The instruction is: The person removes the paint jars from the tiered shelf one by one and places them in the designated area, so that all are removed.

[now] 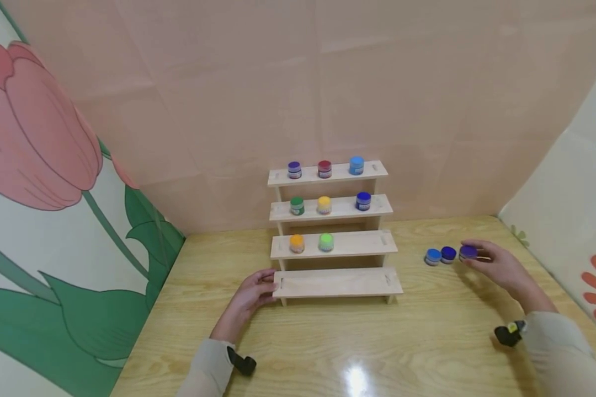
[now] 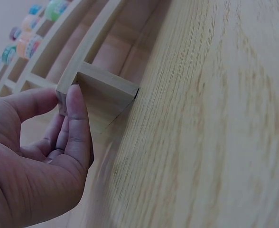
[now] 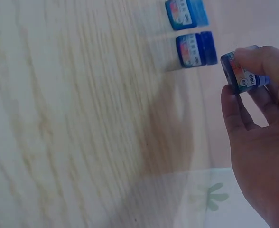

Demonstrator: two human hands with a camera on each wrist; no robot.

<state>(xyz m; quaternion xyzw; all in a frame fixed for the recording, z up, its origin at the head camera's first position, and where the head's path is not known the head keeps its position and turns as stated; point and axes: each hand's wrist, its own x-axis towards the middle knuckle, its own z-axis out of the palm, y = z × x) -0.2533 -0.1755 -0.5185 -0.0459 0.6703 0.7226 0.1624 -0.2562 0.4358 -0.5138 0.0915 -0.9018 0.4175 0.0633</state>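
My left hand [image 1: 252,291] pinches the left end of the lowest tier of a pale wooden stepped rack [image 1: 338,282]; the left wrist view shows thumb and fingertips on that board end [image 2: 66,90]. Over at the right, my right hand [image 1: 496,266] holds a small purple-lidded paint jar [image 1: 468,252] between thumb and fingers. In the right wrist view this jar [image 3: 241,73] is tilted and appears lifted off the table. Beside it stand a dark-blue-lidded jar [image 1: 448,254] and a lighter blue-lidded jar [image 1: 432,257], both upright.
Several paint jars stand on the upper three tiers, among them a red one [image 1: 324,169], a yellow one [image 1: 324,205] and a light green one [image 1: 326,242]. The wood-grain table [image 1: 328,342] meets a pinkish backdrop [image 1: 218,138] behind and flower-printed panels [image 1: 571,220] at the sides.
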